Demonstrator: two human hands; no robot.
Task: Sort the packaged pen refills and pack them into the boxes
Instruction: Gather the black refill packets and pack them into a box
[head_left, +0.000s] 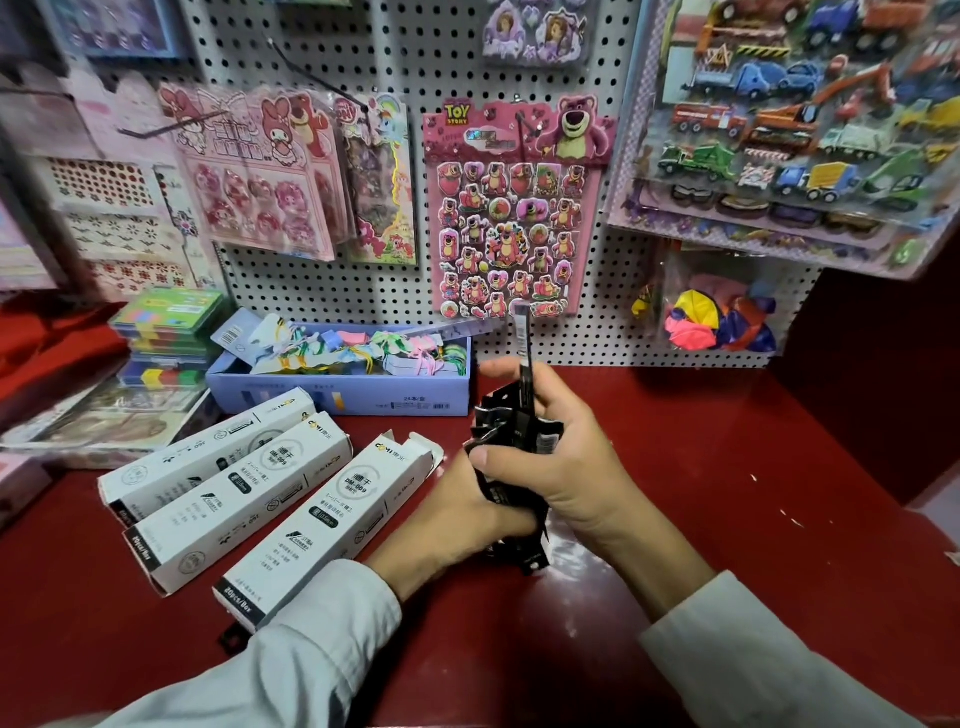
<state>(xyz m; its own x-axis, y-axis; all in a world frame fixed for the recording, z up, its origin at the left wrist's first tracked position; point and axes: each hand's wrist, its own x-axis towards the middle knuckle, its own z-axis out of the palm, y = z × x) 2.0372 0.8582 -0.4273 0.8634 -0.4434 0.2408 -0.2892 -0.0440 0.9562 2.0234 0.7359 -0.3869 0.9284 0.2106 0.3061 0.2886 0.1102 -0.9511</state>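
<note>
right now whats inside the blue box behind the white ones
The blue box is open and holds a jumble of pastel carded items with coloured strings. What lies beneath that top layer is covered.

Refill bundle (511, 447) mostly hidden by hands.

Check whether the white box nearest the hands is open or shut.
Open. The nearest white box has its far-end flaps splayed outward; its contents cannot be seen.

A white pegboard wall (332, 291) hung with sticker sheets (511, 218) rises beyond the fingers; below them spreads a glossy dark-red surface (727, 467), evenly lit.
</note>
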